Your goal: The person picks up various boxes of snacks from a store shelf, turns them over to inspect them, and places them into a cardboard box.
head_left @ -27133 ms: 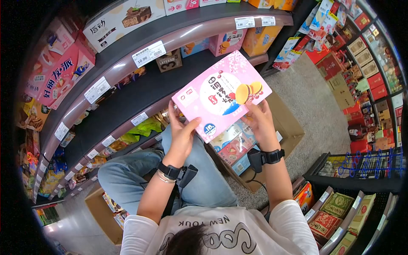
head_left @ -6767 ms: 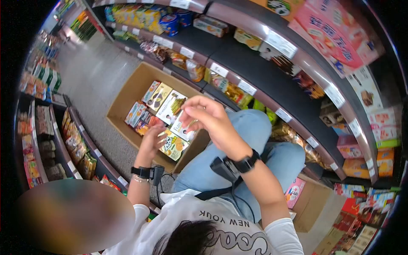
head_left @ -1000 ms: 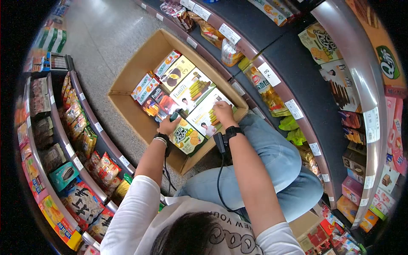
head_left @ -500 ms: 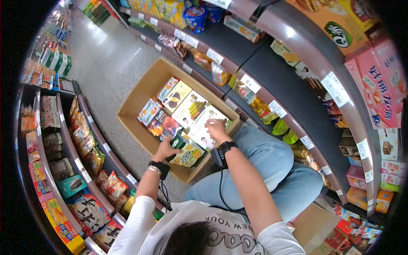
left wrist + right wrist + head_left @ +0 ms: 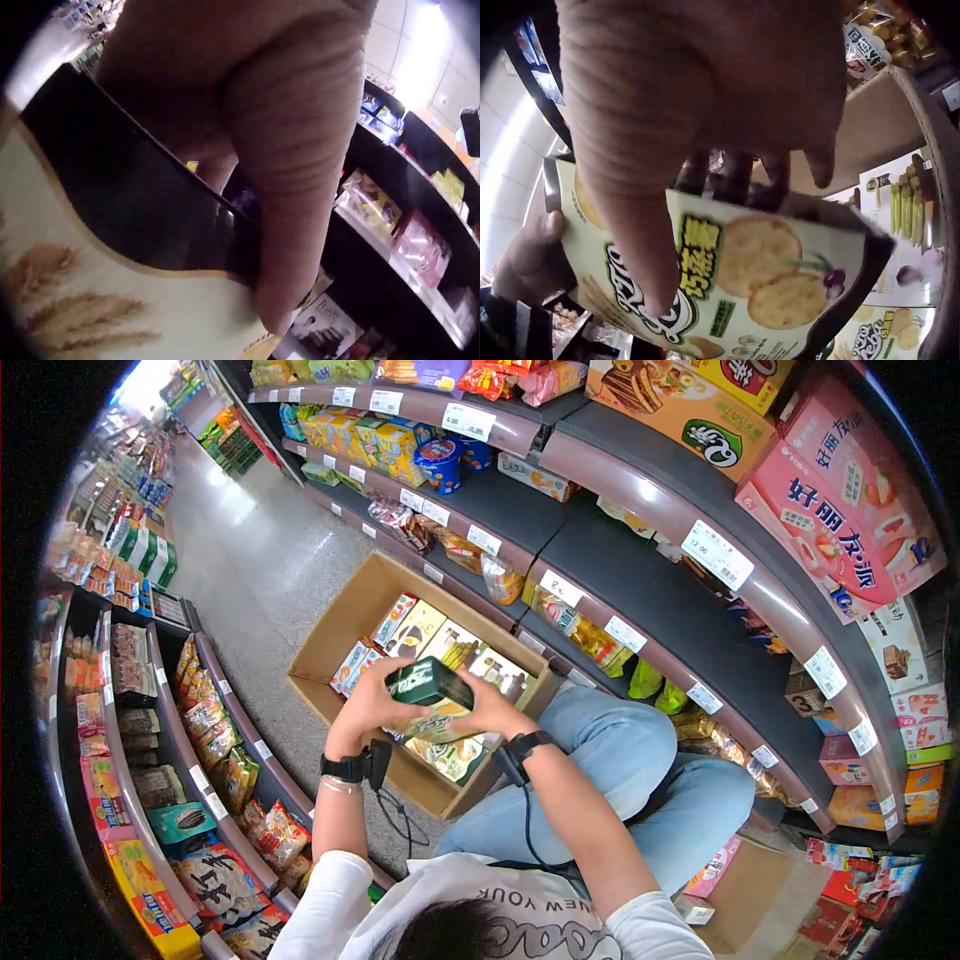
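Both hands hold a cracker box above an open cardboard carton. Its narrow side is dark green, and its pale front shows round crackers in the right wrist view. My left hand grips one end, its thumb lying along the printed front. At the other end my right hand has its thumb pressed on the front and its fingers over the dark edge. Beneath lies a matching cracker box inside the carton, beside several white and yellow snack boxes partly hidden by the hands.
Curved shelves with price tags rise on the right. A lower rack of bagged snacks runs along the left, with grey floor between. The person's bent knees sit beside the carton. Another carton stands behind.
The left hand has lifted the cracker box up out of the carton. My right hand has left the white boxes and now grips its other end. Earlier, both hands held a pink box elsewhere.
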`<state>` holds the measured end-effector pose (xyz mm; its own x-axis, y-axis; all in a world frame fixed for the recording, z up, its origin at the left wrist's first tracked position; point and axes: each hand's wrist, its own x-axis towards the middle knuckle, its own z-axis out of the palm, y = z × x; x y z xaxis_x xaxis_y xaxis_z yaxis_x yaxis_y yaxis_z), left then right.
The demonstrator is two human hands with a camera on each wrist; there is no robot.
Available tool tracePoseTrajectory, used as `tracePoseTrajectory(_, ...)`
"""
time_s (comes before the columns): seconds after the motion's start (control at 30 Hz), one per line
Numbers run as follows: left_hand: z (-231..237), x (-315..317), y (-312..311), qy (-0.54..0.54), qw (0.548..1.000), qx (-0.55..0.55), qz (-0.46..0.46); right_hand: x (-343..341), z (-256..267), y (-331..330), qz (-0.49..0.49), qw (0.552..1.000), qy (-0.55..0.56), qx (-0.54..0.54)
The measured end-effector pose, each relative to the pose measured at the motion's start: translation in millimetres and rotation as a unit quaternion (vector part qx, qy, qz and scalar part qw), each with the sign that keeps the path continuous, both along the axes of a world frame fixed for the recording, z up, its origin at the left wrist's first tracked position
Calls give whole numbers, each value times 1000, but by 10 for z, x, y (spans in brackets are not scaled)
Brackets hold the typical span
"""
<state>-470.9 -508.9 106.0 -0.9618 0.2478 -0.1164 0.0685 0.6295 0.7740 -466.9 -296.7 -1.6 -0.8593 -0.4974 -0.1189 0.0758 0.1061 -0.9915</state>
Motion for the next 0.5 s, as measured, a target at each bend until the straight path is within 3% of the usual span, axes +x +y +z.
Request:
tracePoseTrajectory(0.1,194,-88,130,45,998,36,-9,-76,197,150,-55,998,11,26)
tracePoseTrajectory(0.17,-16,-152,118,105,983,81,126,-75,268,221,-121,989,65,45)
tracePoseTrajectory(0.23,-93,-128,160,131,962,76,227,-96,324,273,-120,986,-90,-74)
tracePoseTrajectory(0.33,-253,16,308,-33,916,298,266,-83,379,321,-128,963,-167,-170)
tracePoseTrajectory(0.37,-342,70,328,-66,915,338,213,-67,378,313,-136,956,-183,-186)
tracePoseTrajectory(0.5,-350,234,513,-112,856,428,267,-13,441,338,-127,946,-199,-222)
